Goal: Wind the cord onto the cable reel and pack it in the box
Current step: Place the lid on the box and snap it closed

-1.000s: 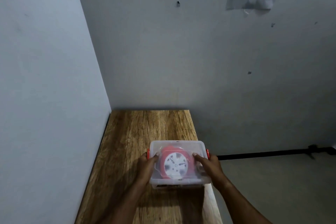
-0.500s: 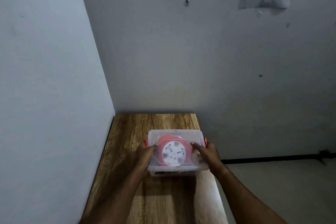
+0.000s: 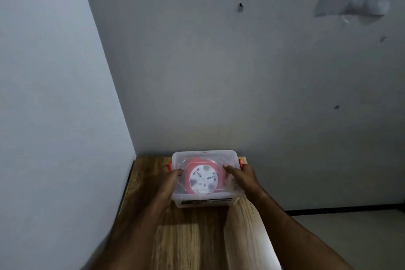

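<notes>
Box [image 3: 206, 200] with cable reel [image 3: 203, 178] inside gripped at both ends — left hand [image 3: 169, 184], right hand [image 3: 243, 178], fingers curled over the lid — presumably to press it shut.

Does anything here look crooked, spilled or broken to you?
Nothing stands out. The clear box sits flat and square on the wooden table, lid on, with the red cable reel lying inside. The left hand and right hand grip its two sides. No loose cord shows outside.
</notes>
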